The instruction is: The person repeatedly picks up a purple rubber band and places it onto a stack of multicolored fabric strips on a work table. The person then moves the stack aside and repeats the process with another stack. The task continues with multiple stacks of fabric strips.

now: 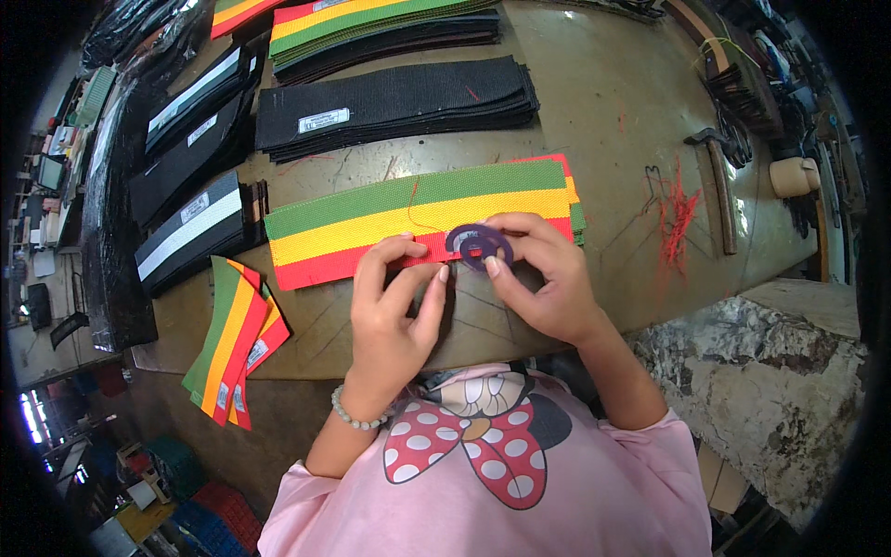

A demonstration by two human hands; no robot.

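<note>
A wide webbing strip [418, 215] in green, yellow and red lies across the table in front of me, with at least one more under its right end. My left hand [394, 292] is closed at its red near edge, with thumb and fingertips pressed on the band. My right hand [543, 274] pinches a purple ring-handled tool [501, 249] over the same edge, beside a small white label [461, 243]. Whether the tool has blades is hidden. A loose red thread [413, 200] curls over the strip toward the tool.
Black webbing strips [399, 102] are stacked beyond, with black-and-white ones [190, 223] at left. Smaller striped pieces [232, 343] overhang the table's near left edge. To the right lie a red thread tangle [680, 218], a hammer [719, 186] and a tape roll [794, 176].
</note>
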